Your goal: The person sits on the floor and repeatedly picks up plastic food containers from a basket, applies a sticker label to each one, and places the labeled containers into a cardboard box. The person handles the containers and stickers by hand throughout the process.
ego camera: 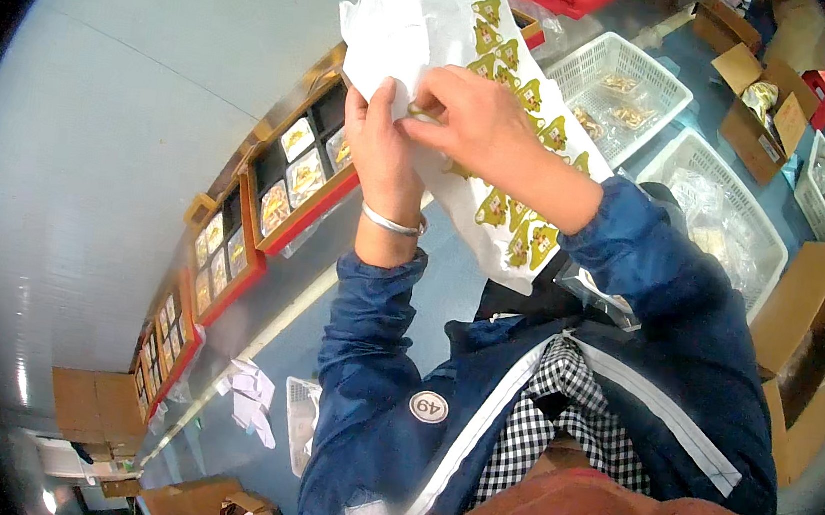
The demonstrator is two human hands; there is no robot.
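A large white backing sheet (487,228) carries rows of green-gold, irregularly shaped stickers (554,133) and hangs over my right forearm's side. My left hand (387,142) pinches the sheet's blank part between thumb and fingers. My right hand (465,116), close beside it, holds the edge of a small green sticker (421,113) between thumb and forefinger. Whether that sticker is still on the backing cannot be told. Behind my left hand stands a red-edged box (312,205) with black compartments, several holding clear packs of dried goods (306,176).
More compartment boxes (229,276) line the table at left. White plastic baskets (671,89) with bagged goods and open cardboard cartons (814,315) stand at right. Crumpled paper (252,399) lies on the floor, near another carton (206,500).
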